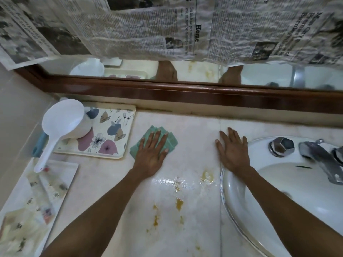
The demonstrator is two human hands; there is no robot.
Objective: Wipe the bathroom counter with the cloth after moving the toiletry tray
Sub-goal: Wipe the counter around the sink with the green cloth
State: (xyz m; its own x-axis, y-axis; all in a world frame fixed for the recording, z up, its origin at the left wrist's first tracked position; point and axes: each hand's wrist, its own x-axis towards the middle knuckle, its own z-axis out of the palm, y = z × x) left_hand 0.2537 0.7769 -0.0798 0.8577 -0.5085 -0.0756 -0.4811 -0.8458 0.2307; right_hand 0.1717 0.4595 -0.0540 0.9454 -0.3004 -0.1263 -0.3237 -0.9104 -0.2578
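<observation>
At the lower left of the frame a pale tray lies on the counter; what lies on it is too blurred to name. Above it, at the left of the frame, the flower-patterned toiletry tray sits against the back edge. A white plastic dipper is tipped on its side on this tray, and its handle runs down over the tray's near rim. A blue object shows just left of that tray.

Just right of the toiletry tray, left of centre, the green cloth lies folded on the counter. The left hand presses flat on it with fingers straight and a little spread.

Along the top hang sheets of newspaper over the wood-framed mirror. One sideways heading reads "Home"; the other print is too small to read.

Below centre the counter has a wet sheen and yellow stains.

Right of centre the right hand lies palm down on the bare counter, fingers straight and holding nothing, with its wrist over the rim of the white sink. A chrome knob and faucet stand at the right edge.
</observation>
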